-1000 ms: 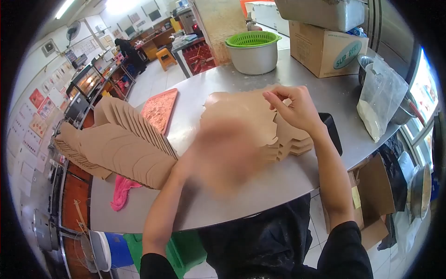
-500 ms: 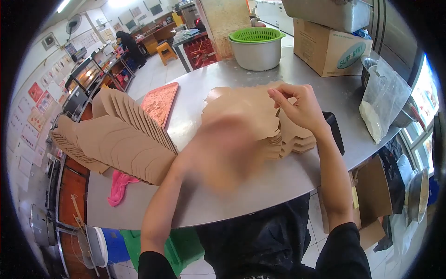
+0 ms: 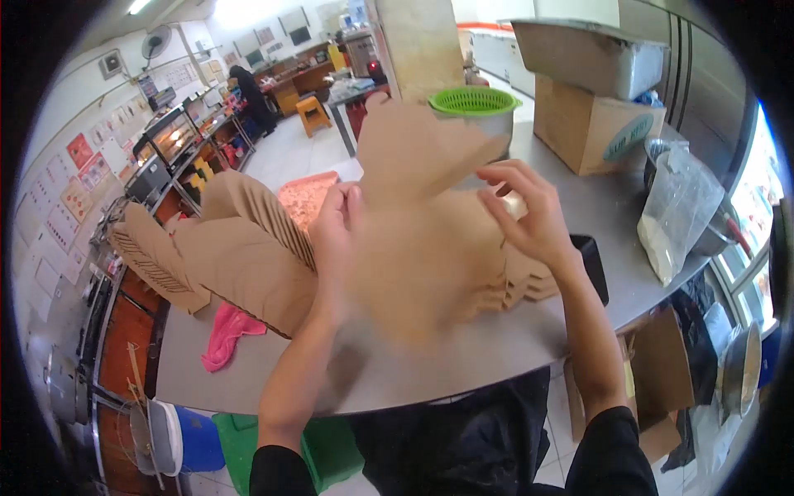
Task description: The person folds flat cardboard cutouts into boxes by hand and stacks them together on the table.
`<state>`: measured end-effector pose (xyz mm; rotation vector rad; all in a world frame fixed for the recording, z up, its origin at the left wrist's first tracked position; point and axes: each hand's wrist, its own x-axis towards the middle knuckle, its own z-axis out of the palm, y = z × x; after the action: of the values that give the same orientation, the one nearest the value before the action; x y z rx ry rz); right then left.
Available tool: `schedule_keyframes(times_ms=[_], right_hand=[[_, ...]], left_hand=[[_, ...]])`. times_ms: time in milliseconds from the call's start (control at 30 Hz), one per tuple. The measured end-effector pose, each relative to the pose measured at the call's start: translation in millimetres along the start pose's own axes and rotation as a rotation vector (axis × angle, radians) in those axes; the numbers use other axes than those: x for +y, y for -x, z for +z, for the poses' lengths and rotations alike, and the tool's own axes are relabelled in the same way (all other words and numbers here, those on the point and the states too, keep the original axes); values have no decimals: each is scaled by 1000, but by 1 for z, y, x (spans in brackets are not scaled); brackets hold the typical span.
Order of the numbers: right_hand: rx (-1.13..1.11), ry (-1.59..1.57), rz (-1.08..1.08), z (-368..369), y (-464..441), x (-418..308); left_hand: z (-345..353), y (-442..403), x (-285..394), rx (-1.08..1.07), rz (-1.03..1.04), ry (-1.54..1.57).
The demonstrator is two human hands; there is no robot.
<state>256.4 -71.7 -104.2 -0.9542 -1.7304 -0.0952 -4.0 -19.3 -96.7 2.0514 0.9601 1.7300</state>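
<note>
A brown cardboard piece (image 3: pixel 405 149) stands raised over the middle of the table, its lower part smeared. My left hand (image 3: pixel 335 219) is at its left edge, fingers closed on it. To the right, my right hand (image 3: pixel 525 207) has its fingers curved and apart, close to the cardboard's right side, holding nothing visible. Under and beside that hand lies a stack of flat cardboard pieces (image 3: pixel 529 277). Nested cardboard pieces (image 3: pixel 240 256) fan out to the left of my left forearm.
A pink cloth (image 3: pixel 227 335) and an orange-pink tray (image 3: pixel 308 194) lie on the metal table (image 3: pixel 463 364). At the back are a green basket (image 3: pixel 473 101) in a pot and a carton (image 3: pixel 591 128) under a metal container. A plastic bag (image 3: pixel 674 215) sits right. A person (image 3: pixel 251 99) stands far back.
My left hand has moved up and away from the table's front edge, and a cardboard piece now rises upright beside it. My right hand's fingers have spread. The view has shifted slightly.
</note>
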Motion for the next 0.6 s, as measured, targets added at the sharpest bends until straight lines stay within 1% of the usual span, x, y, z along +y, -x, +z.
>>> schedule_keyframes(times_ms=[33, 67, 100, 167, 200, 267, 300, 367, 400, 467, 567, 600], right_hand=[[2, 43, -86, 1, -11, -17], [5, 85, -170, 2, -23, -36], [10, 84, -192, 4, -37, -55], [73, 194, -303, 11, -58, -81], [100, 233, -341, 15, -66, -89], [166, 194, -361, 19, -81, -91], [167, 201, -367, 17, -86, -92], [234, 76, -388, 17, -97, -93], [234, 71, -405, 18, -100, -94], [257, 16, -343, 19, -100, -98], [244, 37, -417, 11, -103, -103], [240, 26, -398, 9, -103, -107]], left_hand=[[-4, -10, 16, 71, 53, 72], [-8, -17, 31, 34, -70, 166], [-12, -25, 45, 49, -54, 164], [-18, -38, 67, -33, -210, 471], [-23, -42, 75, -33, -194, 472], [-32, -48, 87, -266, 38, 604], [-34, -50, 92, -265, 45, 609], [-38, -54, 95, -234, -1, 728], [-40, -56, 93, -218, -11, 765], [-45, -58, 78, -199, 80, 680], [-43, -59, 72, -170, 89, 577], [-42, -60, 71, -156, 43, 635]])
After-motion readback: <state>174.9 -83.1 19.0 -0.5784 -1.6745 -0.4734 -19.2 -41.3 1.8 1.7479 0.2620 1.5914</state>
